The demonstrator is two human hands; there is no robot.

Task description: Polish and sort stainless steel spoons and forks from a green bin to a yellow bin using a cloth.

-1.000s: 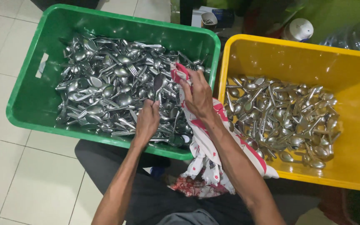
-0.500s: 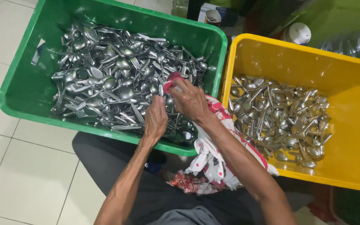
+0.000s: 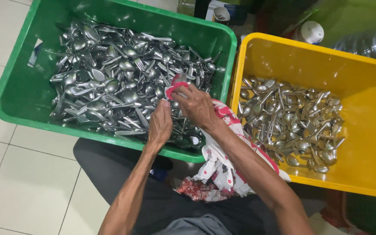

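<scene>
i see both hands over the near right end of the big green plastic crate, which is heaped with shiny steel spoons and forks. right hand has its fingers curled together and clamped on a white cloth with red print and a red edge, wrapped around a single steel spoon whose bowl pokes out just above the knuckles. the cloth runs under the right forearm, over the crate's near rim and hangs down onto the lap. left hand sits just beside the right one, fingers pinched together at the lower edge of the cloth; i cannot tell whether they grip the spoon's handle or only the fabric. both hands hover just above the pile, touching each other at the fingertips. to the right, just beside the green crate, is a yellow plastic crate with a thinner layer of the same kind of steel cutlery spread over its bottom. both crates stand on a pale tiled floor. dark trousers fill the lower middle. behind the crates, a small white-lidded container and a small cup.
</scene>
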